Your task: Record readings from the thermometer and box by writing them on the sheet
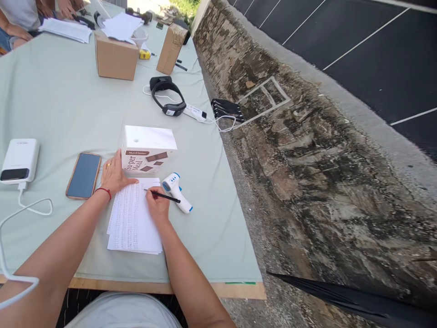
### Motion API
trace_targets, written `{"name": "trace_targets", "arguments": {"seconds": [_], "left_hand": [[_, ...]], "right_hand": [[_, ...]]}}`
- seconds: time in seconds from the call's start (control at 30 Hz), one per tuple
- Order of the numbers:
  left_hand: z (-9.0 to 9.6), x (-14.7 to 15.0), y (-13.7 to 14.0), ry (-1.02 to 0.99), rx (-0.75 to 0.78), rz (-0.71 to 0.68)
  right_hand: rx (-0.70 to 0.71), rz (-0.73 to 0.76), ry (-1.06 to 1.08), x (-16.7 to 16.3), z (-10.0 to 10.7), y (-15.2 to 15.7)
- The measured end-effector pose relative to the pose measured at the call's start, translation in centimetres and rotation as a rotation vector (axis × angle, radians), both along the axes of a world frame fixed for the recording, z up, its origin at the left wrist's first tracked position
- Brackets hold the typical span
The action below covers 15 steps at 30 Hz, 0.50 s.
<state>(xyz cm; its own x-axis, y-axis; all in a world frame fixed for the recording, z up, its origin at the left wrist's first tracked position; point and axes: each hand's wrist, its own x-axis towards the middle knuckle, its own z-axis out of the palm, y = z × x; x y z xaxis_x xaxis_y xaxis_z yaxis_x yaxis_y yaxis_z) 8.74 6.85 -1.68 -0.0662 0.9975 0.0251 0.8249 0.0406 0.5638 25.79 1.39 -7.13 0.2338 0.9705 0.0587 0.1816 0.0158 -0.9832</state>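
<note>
My right hand (159, 206) is closed round a black pen (167, 197), its tip on the upper part of a stack of white papers (131, 228) covered with columns of small handwriting. My left hand (114, 174) lies spread at the top left of the papers. Its thumb reaches over the sheet, and its fingers rest along the left side of a white box (150, 138) marked "Super Meal". A white and blue infrared thermometer (182, 199) lies just right of my right hand. Left of my left hand is a smartphone (83, 176) in a brown case.
A white power bank (21, 159) with a cable sits at the left. Farther back are a black headset (170, 98), a white stick-shaped device (196, 112), a cardboard box (116, 57) and a tall carton (170, 48). A person's hand (18, 33) shows top left. The table ends at right, beside a stone wall (290, 150).
</note>
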Motion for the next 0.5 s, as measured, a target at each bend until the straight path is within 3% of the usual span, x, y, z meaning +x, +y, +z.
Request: {"name": "trace_targets", "arguments": {"seconds": [0.5], "left_hand": [[-0.21,-0.06,-0.04,0.000,0.013,-0.011]], "right_hand": [[0.018,-0.044,-0.011,0.17,0.09,-0.12]]}}
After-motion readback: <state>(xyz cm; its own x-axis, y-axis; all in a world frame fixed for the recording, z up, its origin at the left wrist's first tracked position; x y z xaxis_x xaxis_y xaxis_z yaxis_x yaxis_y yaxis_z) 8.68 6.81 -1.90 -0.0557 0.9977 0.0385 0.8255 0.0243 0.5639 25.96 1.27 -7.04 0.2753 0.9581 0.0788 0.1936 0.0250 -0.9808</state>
